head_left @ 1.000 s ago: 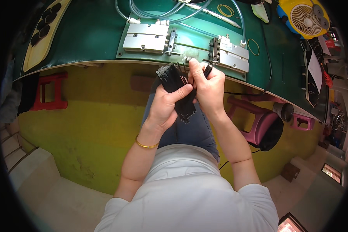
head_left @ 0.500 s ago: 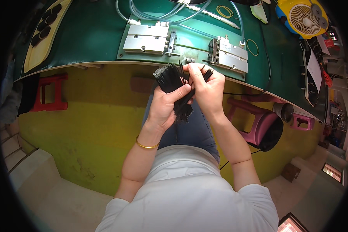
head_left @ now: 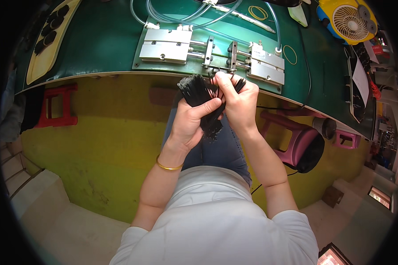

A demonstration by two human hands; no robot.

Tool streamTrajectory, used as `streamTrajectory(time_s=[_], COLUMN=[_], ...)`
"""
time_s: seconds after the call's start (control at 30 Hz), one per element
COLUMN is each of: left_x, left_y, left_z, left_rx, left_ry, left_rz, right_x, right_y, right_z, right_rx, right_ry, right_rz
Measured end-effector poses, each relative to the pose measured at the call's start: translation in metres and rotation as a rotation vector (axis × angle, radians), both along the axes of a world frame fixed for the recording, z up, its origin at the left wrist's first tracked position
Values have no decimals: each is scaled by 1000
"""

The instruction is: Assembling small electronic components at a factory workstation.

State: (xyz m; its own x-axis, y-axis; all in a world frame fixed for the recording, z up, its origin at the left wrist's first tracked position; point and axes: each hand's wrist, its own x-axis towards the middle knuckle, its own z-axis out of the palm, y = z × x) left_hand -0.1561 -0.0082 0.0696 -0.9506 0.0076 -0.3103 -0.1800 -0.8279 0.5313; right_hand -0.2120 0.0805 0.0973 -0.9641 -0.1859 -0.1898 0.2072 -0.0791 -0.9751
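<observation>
A thick bundle of thin black strands [head_left: 195, 90], like cut wires or bristles, is wrapped in my left hand [head_left: 188, 121]. Its ends fan out toward the upper left and stick out below the hand. My right hand [head_left: 242, 104] is closed on a smaller bunch of the same black strands [head_left: 240, 84], thumb and forefinger pinched together. Those fingertips are at the front of a pneumatic fixture, just below its left jaw [head_left: 209, 52] and right jaw [head_left: 232, 54]. The jaws stand extended toward each other; what lies between them is partly hidden by the fingers.
Two silver air cylinders [head_left: 166, 45] with clear hoses [head_left: 194, 20] are mounted on the green bench [head_left: 97, 44]. At the left lies a yellow tray [head_left: 35, 66] with black bundles. A fan [head_left: 350, 22] stands far right; pink stools [head_left: 296, 141] and a red stool [head_left: 62, 106] are below.
Both fixture jaws have slid inward from their cylinders and now stand near each other above my fingertips. My hands have shifted slightly to the right, still holding the strands.
</observation>
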Motion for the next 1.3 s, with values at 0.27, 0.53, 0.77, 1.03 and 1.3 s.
streamTrajectory(time_s=[0.27,0.53,0.77,1.03,1.3], left_x=[0,2,0,0,1], left_y=[-1,-1,0,1,-3], left_z=[-2,-2,-4,-6,-4], left_rx=[4,50,8,24,113], left_ry=[-2,-18,13,7,-59], left_rz=[-19,0,-4,-18,-71], right_x=[3,7,4,2,5], right_y=[1,0,0,1,1], right_z=[2,7,5,1,5], right_rx=[40,57,50,56,33], right_ry=[53,32,-3,-25,-27], right_rz=[32,20,-3,-1,9])
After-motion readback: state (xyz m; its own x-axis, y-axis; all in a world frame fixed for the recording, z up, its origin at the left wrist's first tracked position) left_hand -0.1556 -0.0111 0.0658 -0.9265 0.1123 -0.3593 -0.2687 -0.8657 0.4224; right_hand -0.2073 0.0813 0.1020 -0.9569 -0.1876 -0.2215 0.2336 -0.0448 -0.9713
